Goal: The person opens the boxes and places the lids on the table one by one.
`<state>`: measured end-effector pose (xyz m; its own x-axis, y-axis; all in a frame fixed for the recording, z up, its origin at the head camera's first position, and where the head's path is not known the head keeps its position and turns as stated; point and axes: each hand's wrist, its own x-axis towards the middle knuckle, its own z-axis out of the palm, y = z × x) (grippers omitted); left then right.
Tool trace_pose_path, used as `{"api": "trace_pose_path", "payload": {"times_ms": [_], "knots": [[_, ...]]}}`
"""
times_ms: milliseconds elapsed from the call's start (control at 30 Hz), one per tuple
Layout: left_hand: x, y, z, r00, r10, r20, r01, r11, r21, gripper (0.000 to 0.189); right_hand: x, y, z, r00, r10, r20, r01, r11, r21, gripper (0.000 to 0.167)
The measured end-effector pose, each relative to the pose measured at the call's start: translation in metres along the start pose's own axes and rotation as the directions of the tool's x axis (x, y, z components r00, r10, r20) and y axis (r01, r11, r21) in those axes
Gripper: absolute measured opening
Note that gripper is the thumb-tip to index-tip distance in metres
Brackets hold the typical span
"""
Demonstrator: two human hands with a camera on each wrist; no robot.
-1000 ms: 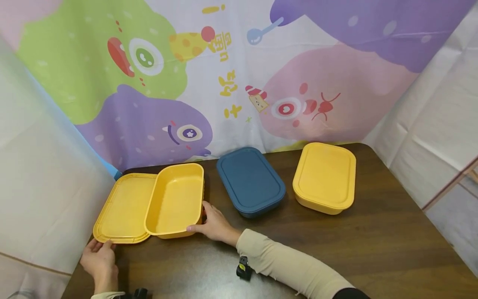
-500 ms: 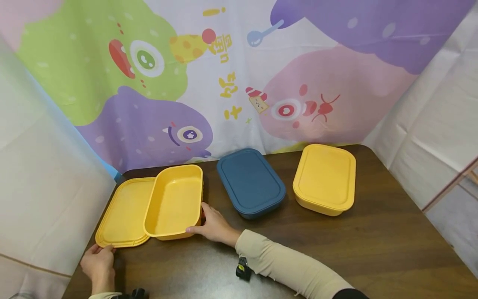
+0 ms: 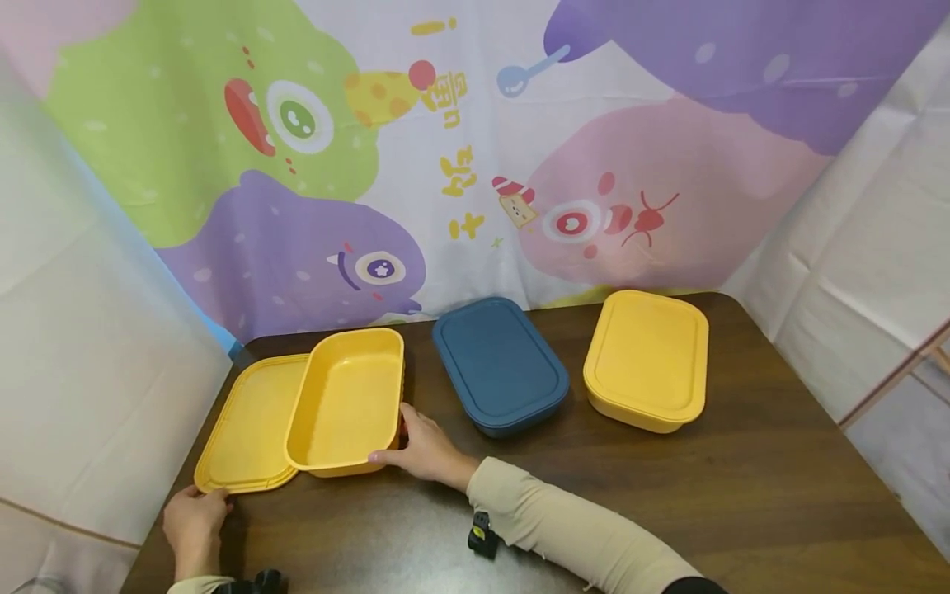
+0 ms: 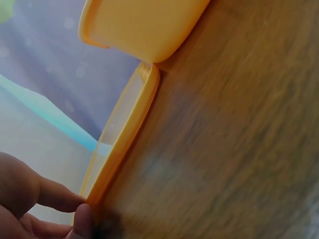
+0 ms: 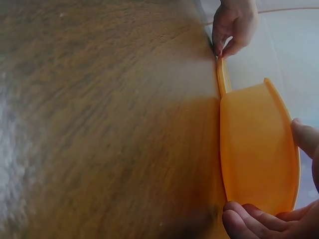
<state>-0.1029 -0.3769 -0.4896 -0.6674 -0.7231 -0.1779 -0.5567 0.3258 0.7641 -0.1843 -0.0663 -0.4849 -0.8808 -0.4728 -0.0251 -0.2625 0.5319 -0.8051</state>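
The left hand (image 3: 195,521) is pinching the lid (image 3: 252,425) by the tabletop's (image 3: 609,466) left edge. The right hand (image 3: 426,446) is gripping the open box (image 3: 345,412).

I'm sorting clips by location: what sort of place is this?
Probably a staged recording booth: a cartoon backdrop hangs behind the table, and white sheets seem to close it in on both sides.

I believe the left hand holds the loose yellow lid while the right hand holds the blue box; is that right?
Not quite: the head view shows the right hand holding the open yellow box; the blue box is untouched. The left hand does hold the loose yellow lid.
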Motion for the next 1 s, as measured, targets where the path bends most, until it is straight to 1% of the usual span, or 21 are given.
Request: {"api": "trace_pose_path", "payload": {"times_ms": [133,267,367,433,533,667,800,1000], "knots": [[0.001,-0.002,-0.003,0.999,0.024,0.025,-0.026,0.997,0.074,0.051,-0.001,0.000,0.002,1.000,0.005,-0.005,-0.005,0.999,-0.035,0.082],[0.001,-0.002,-0.004,0.998,0.060,0.010,-0.060,0.988,0.140,0.045,0.000,0.000,0.001,1.000,0.011,0.000,-0.011,0.998,-0.055,0.084],[0.002,-0.002,-0.004,0.997,0.077,0.002,-0.076,0.984,0.160,0.043,0.000,0.000,0.000,1.000,0.012,0.008,-0.012,0.998,-0.054,0.085],[0.002,-0.002,-0.003,0.997,0.080,-0.003,-0.079,0.984,0.161,0.043,0.000,-0.001,-0.002,1.000,0.014,0.014,-0.013,0.998,-0.058,0.086],[0.001,-0.001,-0.003,0.997,0.068,-0.020,-0.064,0.986,0.155,0.047,-0.001,-0.001,-0.004,1.000,0.017,0.024,-0.015,0.997,-0.070,0.085],[-0.004,0.003,-0.001,0.998,0.041,-0.043,-0.035,0.990,0.136,0.057,-0.003,-0.002,-0.007,1.000,0.014,0.016,-0.012,0.995,-0.101,0.084],[-0.005,0.007,0.003,0.998,0.047,-0.047,-0.041,0.991,0.129,0.064,-0.005,-0.004,-0.009,1.000,0.011,-0.002,-0.011,0.991,-0.133,0.087],[-0.008,0.013,0.007,0.990,0.110,-0.093,-0.099,0.989,0.113,0.058,-0.006,-0.006,-0.013,1.000,0.006,-0.002,-0.006,0.984,-0.178,0.089]]}}
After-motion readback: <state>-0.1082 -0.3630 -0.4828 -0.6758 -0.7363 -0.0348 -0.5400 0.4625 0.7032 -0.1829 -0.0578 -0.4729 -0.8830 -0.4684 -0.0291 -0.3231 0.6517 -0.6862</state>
